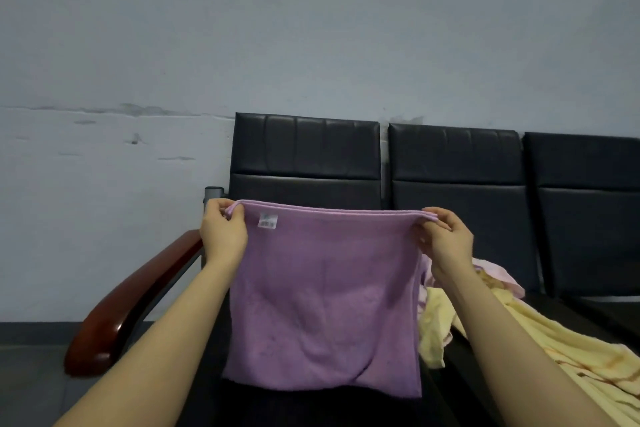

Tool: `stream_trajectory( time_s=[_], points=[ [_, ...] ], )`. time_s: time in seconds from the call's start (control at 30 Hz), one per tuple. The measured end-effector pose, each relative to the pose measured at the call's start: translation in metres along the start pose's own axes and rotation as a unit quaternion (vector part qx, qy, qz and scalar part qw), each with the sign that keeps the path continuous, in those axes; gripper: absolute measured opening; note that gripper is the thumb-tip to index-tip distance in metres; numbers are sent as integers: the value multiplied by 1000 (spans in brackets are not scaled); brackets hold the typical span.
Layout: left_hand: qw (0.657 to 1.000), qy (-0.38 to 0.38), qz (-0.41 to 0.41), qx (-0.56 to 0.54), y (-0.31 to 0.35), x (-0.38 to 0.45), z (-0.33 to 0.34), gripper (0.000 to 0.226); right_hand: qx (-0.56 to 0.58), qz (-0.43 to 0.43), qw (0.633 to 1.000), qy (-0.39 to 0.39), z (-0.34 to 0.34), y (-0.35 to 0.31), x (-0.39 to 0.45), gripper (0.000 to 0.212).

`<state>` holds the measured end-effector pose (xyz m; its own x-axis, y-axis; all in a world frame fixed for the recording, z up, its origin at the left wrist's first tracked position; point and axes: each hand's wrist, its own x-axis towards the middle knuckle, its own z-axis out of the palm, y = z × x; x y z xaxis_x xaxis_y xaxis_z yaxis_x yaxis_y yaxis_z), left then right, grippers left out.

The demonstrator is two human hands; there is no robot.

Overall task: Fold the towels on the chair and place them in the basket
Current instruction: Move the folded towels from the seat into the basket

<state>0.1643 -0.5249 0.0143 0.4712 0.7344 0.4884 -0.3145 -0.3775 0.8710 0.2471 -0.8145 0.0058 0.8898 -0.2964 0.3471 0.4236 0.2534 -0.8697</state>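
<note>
A purple towel [325, 298] hangs doubled over in front of me, its two top edges together and a small white label near the upper left corner. My left hand [223, 232] pinches its upper left corner. My right hand [445, 236] pinches the upper right corner. The towel's lower edge hangs just above the black chair seat. To the right, a yellow towel [568, 350] lies crumpled over the seats, and a pink towel [502, 276] shows behind my right forearm. No basket is in view.
A row of black padded chairs [306, 149] stands against a grey wall. A reddish-brown wooden armrest [128, 302] runs along the left side of the nearest seat. Grey floor shows at the lower left.
</note>
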Motion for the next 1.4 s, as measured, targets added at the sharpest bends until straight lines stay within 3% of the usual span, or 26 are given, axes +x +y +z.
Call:
stream_trajectory(
  time_s=[0.27,0.47,0.6,0.83,1.03,1.17,1.4],
  points=[
    [998,-17,44,-38,6,18,21,3,42,-43,998,-5,24,-2,24,22],
    [998,26,16,-56,-21,-16,4,4,-42,-68,997,-14,4,20,-6,19],
    [998,48,-19,27,-55,-52,-15,5,-67,-42,997,4,-17,53,-48,26],
    [986,40,-53,154,-100,-95,-48,3,-153,2,988,6,-46,91,-97,19],
    [962,-35,-72,262,-140,-101,-49,16,-284,88,955,11,-52,129,-101,25],
    [949,-74,-75,297,-165,-98,-39,16,-311,148,939,-15,-51,158,-93,20],
    [955,-59,-31,290,-183,-63,-9,19,-279,83,957,9,-39,165,-59,17]
  ],
)
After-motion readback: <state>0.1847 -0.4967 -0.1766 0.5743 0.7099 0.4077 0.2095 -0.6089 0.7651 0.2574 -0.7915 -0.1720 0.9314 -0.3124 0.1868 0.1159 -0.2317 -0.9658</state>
